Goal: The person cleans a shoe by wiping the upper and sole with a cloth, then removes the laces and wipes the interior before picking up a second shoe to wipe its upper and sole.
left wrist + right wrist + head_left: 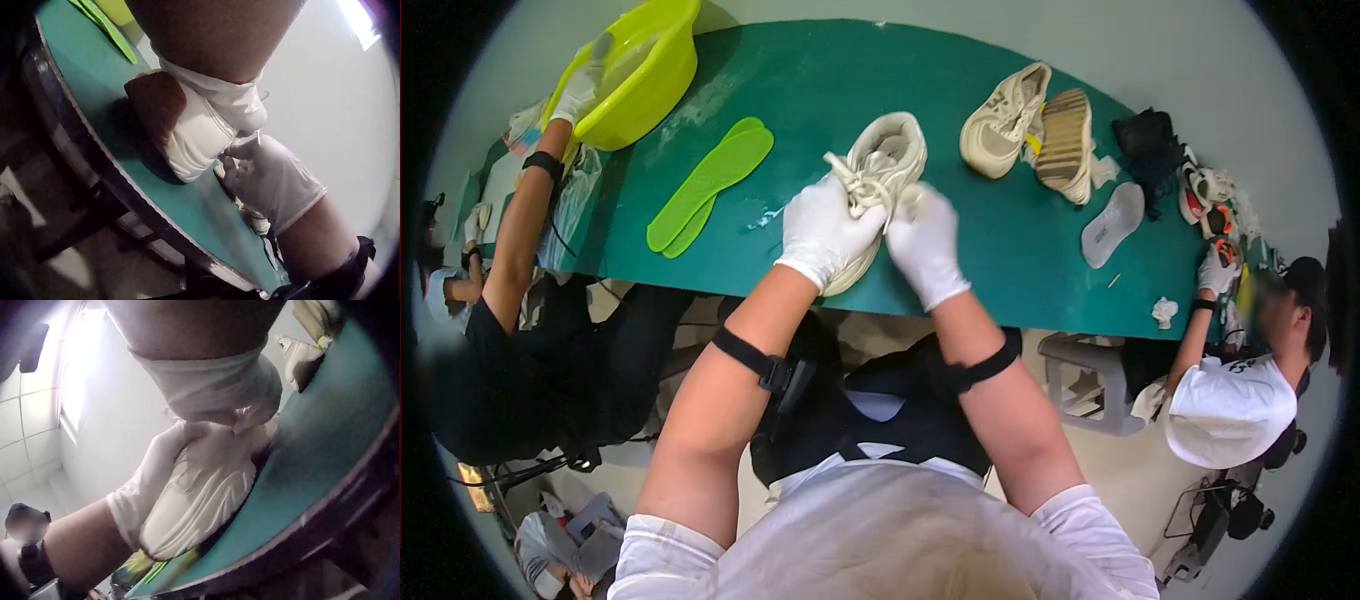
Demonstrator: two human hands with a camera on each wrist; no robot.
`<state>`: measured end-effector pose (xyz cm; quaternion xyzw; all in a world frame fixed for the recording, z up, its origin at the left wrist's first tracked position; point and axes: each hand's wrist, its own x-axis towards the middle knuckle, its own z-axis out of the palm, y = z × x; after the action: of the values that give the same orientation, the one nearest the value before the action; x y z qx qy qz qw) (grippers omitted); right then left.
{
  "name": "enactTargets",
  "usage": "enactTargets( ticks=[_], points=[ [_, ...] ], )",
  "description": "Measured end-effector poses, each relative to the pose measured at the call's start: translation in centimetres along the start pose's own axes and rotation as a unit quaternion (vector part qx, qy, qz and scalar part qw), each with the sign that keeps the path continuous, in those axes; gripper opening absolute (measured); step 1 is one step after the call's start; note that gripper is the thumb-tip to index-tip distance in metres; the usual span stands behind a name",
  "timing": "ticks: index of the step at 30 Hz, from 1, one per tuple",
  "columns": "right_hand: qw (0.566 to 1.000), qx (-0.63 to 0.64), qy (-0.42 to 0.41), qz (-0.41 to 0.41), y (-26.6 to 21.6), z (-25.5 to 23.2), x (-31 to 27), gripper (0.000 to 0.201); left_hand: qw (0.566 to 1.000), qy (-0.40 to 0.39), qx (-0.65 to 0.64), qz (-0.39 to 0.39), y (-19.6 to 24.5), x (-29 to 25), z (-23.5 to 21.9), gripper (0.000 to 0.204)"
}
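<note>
A cream lace-up sneaker (892, 150) lies on the green table, its heel away from me and its toe toward the near edge. My gloved left hand (828, 228) grips it from the left side, beside the knotted laces (858, 186). On the other side, my gloved right hand (924, 240) has its fingers curled and pinches a shoelace close to the shoe's opening; it is a little blurred. The right wrist view shows the toe (194, 500) below both hands. My curled right fingers (236, 169) also show in the left wrist view, where the left fingers are hidden.
Green insoles (710, 188) lie to the left, near a yellow-green basin (645, 105) where another person's gloved hand works. At right are a second pair of sneakers (1005, 125), a grey insole (1112, 226) and crumpled paper (1164, 312). Another person sits at the right edge.
</note>
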<state>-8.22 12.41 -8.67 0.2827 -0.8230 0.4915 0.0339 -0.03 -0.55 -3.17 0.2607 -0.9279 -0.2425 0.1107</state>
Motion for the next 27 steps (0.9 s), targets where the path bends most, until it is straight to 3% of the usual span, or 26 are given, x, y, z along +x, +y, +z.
enactTargets(
  ticks=[2,3,5,6,8,9,10,12,15,17,19,20,21,22,24,26,27],
  points=[
    [0.991,0.068,-0.051,0.102,-0.7,0.2,-1.8,0.006,1.0,0.003,-0.01,0.004,0.2,-0.2,-0.2,0.059],
    [0.992,0.062,-0.05,0.096,-0.8,-0.6,-2.3,0.006,1.0,0.005,-0.011,0.005,0.3,-0.3,-0.4,0.058],
    [0.975,0.084,-0.158,0.131,-0.8,-2.2,-3.0,0.01,1.0,0.004,-0.021,0.006,0.4,-0.4,-1.1,0.058],
    [0.976,0.079,-0.156,0.128,-0.6,-2.7,-3.4,0.01,1.0,-0.004,-0.027,0.005,0.6,-0.5,-1.2,0.059],
    [0.937,0.278,-0.055,0.203,0.0,-3.8,-3.8,0.012,0.999,-0.013,-0.033,0.002,0.5,-0.6,-1.2,0.06],
    [0.929,0.291,-0.029,0.227,-0.3,-5.2,-3.6,0.012,0.999,-0.024,-0.032,-0.005,0.4,-0.5,-1.3,0.06],
    [0.884,0.378,-0.007,0.277,-1.1,-6.7,-3.4,0.016,0.999,-0.018,-0.04,-0.005,0.4,-0.7,-1.4,0.06],
    [0.843,0.444,0.034,0.302,-0.6,-10.1,-3.3,0.026,0.995,-0.022,-0.092,0.017,0.4,-1.2,-2.0,0.061],
    [0.822,0.46,0.051,0.333,3.4,-12.6,-3.9,0.039,0.995,-0.037,-0.093,0.023,0.0,-0.8,-2.2,0.058],
    [0.787,0.505,0.065,0.348,4.0,-14.3,-4.2,0.037,0.993,-0.058,-0.094,0.032,-0.1,-0.7,-2.4,0.058],
    [0.77,0.525,0.059,0.357,4.0,-15.7,-4.2,0.035,0.988,-0.094,-0.071,0.099,-0.1,-0.7,-3.6,0.058],
    [0.741,0.563,0.046,0.362,4.0,-16.1,-3.7,0.031,0.988,-0.093,-0.076,0.096,-0.1,-0.4,-4.1,0.058],
    [0.709,0.6,0.034,0.369,4.0,-16.5,-3.6,0.028,0.978,-0.15,-0.077,0.119,-0.1,-0.2,-4.5,0.055],
    [0.71,0.596,0.034,0.373,4.7,-16.7,-3.5,0.028,0.965,-0.207,-0.077,0.143,-0.1,-0.5,-5.0,0.054],
    [0.714,0.61,-0.02,0.343,6.5,-16.5,-1.9,0.026,0.956,-0.223,-0.115,0.152,-0.3,-0.7,-5.1,0.046],
    [0.79,0.541,-0.042,0.286,3.3,-16.4,-0.2,0.025,0.956,-0.125,-0.065,0.256,-1.1,-0.5,-3.5,0.047],
    [0.818,0.504,-0.032,0.274,1.0,-16.1,0.7,0.026,0.956,-0.125,-0.069,0.255,-1.3,-0.9,-3.2,0.047]
  ],
)
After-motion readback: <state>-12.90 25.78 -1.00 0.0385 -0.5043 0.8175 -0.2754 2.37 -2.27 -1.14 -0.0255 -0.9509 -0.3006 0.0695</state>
